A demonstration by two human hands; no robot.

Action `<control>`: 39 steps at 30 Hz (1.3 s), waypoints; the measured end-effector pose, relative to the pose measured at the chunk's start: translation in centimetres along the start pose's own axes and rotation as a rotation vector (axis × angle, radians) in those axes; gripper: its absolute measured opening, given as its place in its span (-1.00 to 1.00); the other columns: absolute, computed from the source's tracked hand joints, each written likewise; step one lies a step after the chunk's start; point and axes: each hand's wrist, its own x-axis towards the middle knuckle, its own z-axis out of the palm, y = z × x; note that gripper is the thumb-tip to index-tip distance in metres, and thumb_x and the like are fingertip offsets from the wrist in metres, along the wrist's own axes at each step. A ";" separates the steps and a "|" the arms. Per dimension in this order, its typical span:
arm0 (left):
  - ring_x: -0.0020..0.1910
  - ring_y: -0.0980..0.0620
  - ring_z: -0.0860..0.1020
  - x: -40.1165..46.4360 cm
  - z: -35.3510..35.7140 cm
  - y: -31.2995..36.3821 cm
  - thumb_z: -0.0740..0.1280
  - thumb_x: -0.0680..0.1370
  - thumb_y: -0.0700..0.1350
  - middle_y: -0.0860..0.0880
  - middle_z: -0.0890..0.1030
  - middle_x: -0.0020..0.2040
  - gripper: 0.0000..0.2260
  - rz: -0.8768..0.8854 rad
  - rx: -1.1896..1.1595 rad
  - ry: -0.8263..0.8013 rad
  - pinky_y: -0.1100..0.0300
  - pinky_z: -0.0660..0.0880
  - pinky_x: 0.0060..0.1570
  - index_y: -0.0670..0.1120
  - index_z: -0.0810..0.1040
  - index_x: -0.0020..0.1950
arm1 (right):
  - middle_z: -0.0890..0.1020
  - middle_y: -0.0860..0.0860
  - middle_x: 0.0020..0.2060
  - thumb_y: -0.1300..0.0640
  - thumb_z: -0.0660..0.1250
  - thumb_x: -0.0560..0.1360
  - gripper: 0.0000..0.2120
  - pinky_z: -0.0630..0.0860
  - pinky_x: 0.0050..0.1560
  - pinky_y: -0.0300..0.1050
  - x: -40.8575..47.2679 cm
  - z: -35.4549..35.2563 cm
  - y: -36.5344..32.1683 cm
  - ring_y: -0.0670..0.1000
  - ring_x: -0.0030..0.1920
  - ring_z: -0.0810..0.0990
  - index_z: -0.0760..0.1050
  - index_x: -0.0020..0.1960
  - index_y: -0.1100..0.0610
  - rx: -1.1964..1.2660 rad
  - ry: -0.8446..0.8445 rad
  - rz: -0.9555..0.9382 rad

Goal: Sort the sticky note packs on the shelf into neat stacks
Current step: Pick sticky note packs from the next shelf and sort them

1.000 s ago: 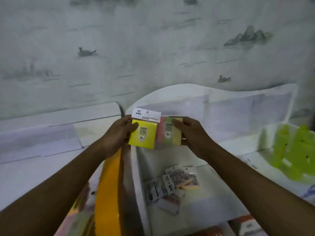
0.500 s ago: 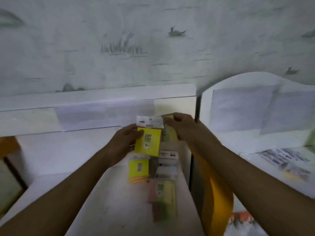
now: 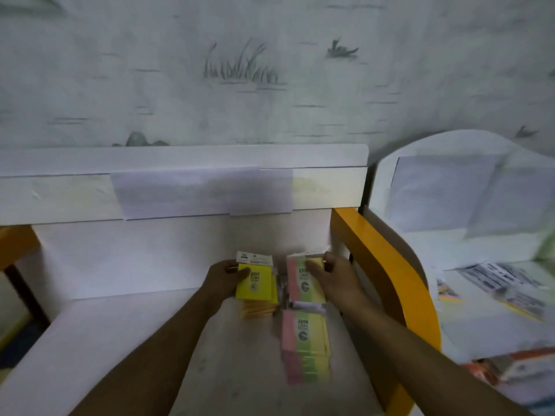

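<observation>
My left hand (image 3: 223, 277) grips a yellow sticky note pack (image 3: 256, 285) marked 2207, low over a stack of yellow packs (image 3: 259, 309) on the white shelf (image 3: 144, 340). My right hand (image 3: 333, 276) grips a pink, green and yellow striped pack (image 3: 301, 288) marked 2209, just right of the yellow one. Nearer to me a stack of the same striped packs (image 3: 304, 340) lies on the shelf. Whether the held packs touch the piles below is unclear.
An orange side panel (image 3: 381, 265) bounds the shelf on the right. Past it, a second white shelf (image 3: 486, 331) carries several loose packs (image 3: 504, 283). The shelf's white back wall (image 3: 180, 193) stands just behind the hands. An orange and white box (image 3: 516, 363) sits at lower right.
Both hands have moved down and apart. The two packs, held overlapping above the shelf, are now side by side just above the stacks. My view has shifted left.
</observation>
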 end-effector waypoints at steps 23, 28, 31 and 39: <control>0.09 -0.02 0.56 0.1 -2.0 2.4 0.35 0.53 -0.03 -0.08 0.57 0.20 -0.65 0.398 1.080 -0.146 0.18 0.47 0.10 -0.08 0.47 0.29 | 0.70 0.19 -0.12 0.17 0.36 0.51 -0.91 0.56 -0.36 -0.14 0.6 1.2 3.0 0.15 -0.23 0.69 0.58 -0.01 0.14 0.107 -0.163 0.294; -0.01 0.10 0.57 -1.3 -3.9 6.5 0.32 0.55 0.00 0.03 0.61 0.13 -0.76 0.452 1.248 -0.286 0.17 0.50 0.11 0.02 0.55 0.21 | 0.70 0.15 -0.04 0.09 0.43 0.46 -0.87 0.60 -0.17 -0.07 0.9 0.9 5.5 0.16 -0.06 0.70 0.53 -0.24 0.05 -0.198 -0.135 0.293; 0.01 0.08 0.56 -2.0 -4.3 7.7 0.30 0.56 0.02 0.03 0.60 0.14 -0.76 0.442 1.284 -0.265 0.11 0.50 0.14 0.04 0.54 0.21 | 0.70 0.07 -0.05 0.02 0.40 0.48 -0.83 0.58 -0.07 -0.11 0.5 1.1 6.0 0.07 -0.05 0.69 0.62 -0.02 0.11 -0.366 -0.084 0.203; 0.03 0.11 0.56 -3.8 -3.8 8.7 0.27 0.57 0.05 0.09 0.59 0.17 -0.75 0.459 1.440 -0.301 0.14 0.51 0.10 0.08 0.52 0.23 | 0.67 0.11 0.07 -0.13 0.42 0.41 -0.55 0.59 0.04 -0.09 0.4 1.1 6.8 0.08 0.05 0.66 0.60 0.14 0.17 -0.486 -0.151 0.231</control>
